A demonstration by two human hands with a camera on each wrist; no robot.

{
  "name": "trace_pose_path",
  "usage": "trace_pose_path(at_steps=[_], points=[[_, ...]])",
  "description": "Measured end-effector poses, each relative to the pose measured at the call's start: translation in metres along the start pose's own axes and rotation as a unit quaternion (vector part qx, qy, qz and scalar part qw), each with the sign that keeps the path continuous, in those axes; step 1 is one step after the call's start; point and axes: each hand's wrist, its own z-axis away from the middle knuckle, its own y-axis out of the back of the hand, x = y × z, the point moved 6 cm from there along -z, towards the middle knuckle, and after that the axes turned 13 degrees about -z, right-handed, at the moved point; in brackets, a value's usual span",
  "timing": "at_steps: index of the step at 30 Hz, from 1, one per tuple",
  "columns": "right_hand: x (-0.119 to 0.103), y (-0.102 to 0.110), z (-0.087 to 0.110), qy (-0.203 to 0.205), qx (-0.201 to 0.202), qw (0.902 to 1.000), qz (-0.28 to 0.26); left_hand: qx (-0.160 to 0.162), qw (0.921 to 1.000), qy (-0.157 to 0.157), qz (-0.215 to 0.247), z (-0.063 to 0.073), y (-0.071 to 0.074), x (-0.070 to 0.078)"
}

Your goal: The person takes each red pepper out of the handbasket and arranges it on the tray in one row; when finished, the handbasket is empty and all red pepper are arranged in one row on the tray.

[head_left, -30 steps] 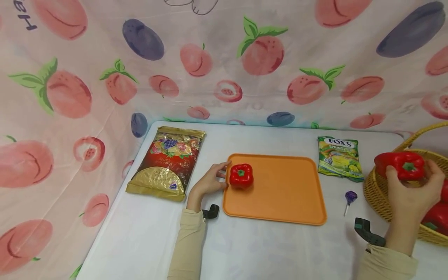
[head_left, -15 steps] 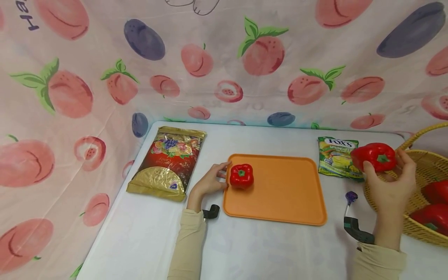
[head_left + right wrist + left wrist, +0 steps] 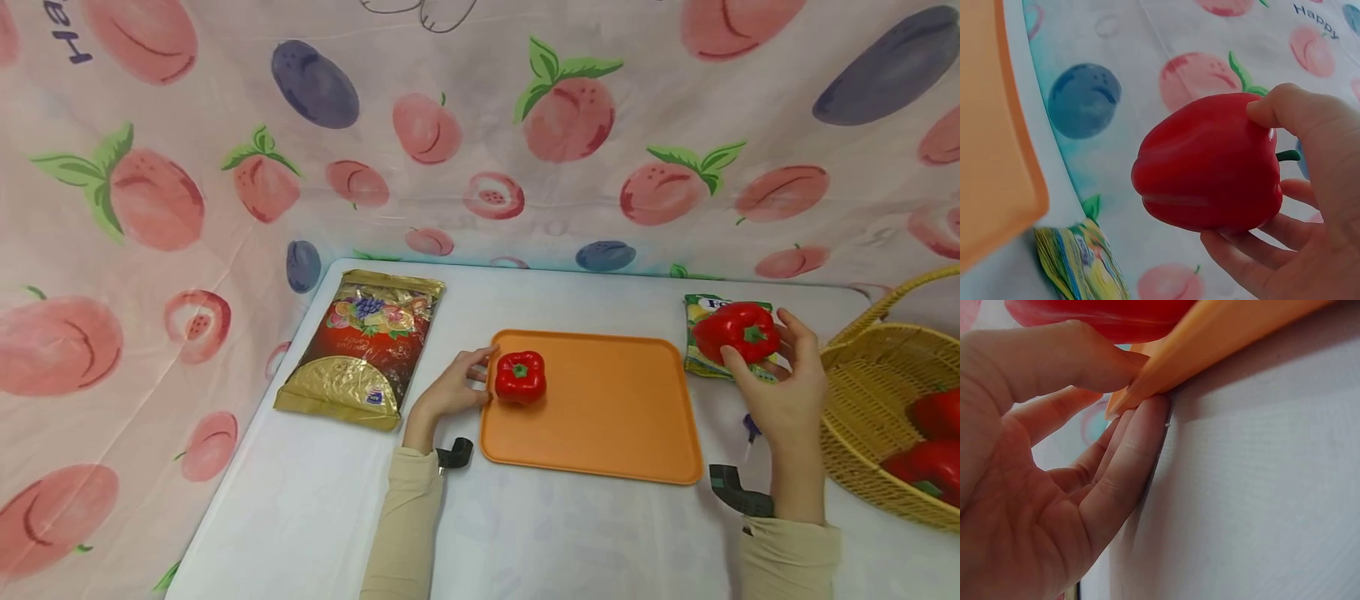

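Observation:
A red bell pepper (image 3: 737, 332) is held in my right hand (image 3: 787, 396), thumb on one side and fingers on the other, above the green candy bag (image 3: 697, 360). In the right wrist view the whole pepper (image 3: 1210, 165) shows, its green stem toward the palm. My left hand (image 3: 450, 389) pinches the left rim of an orange tray (image 3: 600, 408); in the left wrist view the thumb lies on the rim (image 3: 1166, 359) and the fingers press from outside and below. A second red bell pepper (image 3: 520, 377) sits on the tray's left end, close to that hand.
A wicker basket (image 3: 862, 433) with red bell peppers (image 3: 930, 462) stands at the right. Between it and the tray lies a purple lollipop (image 3: 752, 427), partly hidden by the right arm. A large red and gold candy bag (image 3: 360, 350) lies on the white table (image 3: 570, 533) at left.
My right hand has carried the bell pepper leftward from over the basket to over the green candy bag. The left hand, the tray and the pepper on it stay put.

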Motion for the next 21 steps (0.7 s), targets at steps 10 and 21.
trace_pose_path(at_steps=[10,21], points=[[-0.009,-0.029,0.007,0.042,-0.055,0.9974,0.021,0.004,1.0,0.003,0.004,0.001,-0.001,0.0],[-0.008,-0.057,0.015,0.052,-0.118,0.9912,0.026,0.008,1.0,0.005,0.0,0.0,-0.001,0.0]])
